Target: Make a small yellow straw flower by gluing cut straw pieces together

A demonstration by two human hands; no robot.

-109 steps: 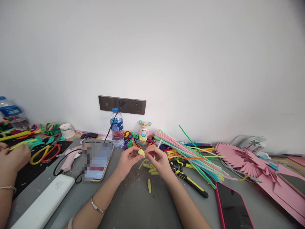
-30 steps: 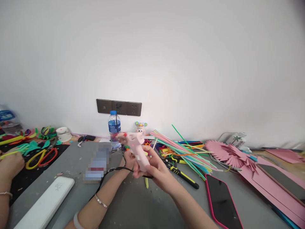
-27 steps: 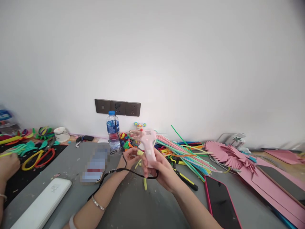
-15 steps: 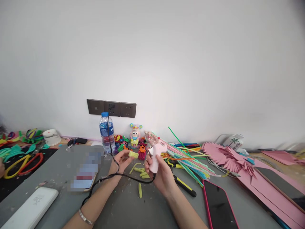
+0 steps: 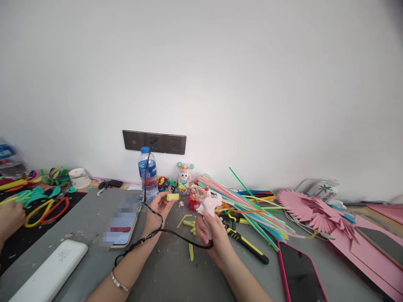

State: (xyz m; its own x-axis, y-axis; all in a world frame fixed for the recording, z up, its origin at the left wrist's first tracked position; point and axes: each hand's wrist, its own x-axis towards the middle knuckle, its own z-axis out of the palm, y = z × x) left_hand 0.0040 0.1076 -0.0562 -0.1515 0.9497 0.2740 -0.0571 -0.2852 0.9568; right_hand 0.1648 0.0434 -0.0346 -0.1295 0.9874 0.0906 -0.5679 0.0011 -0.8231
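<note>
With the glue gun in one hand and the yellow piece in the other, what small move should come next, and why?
Probably easing the glue gun toward the yellow piece: the right hand grips the gun with its front end facing leftward, the left hand holds the piece in its fingers, and a gap separates them.

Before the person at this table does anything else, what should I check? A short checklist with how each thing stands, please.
1. Right hand gripping the pink glue gun by its handle: ok.
2. Left hand holding the yellow piece: ok, held at the fingertips.
3. Gap between the gun's front end and the yellow piece: ok, they are apart.
4. Black cord free of the arms: not ok, it crosses the left forearm.
5. Water bottle upright and capped: ok.
6. Glue gun hot: cannot tell.
</note>
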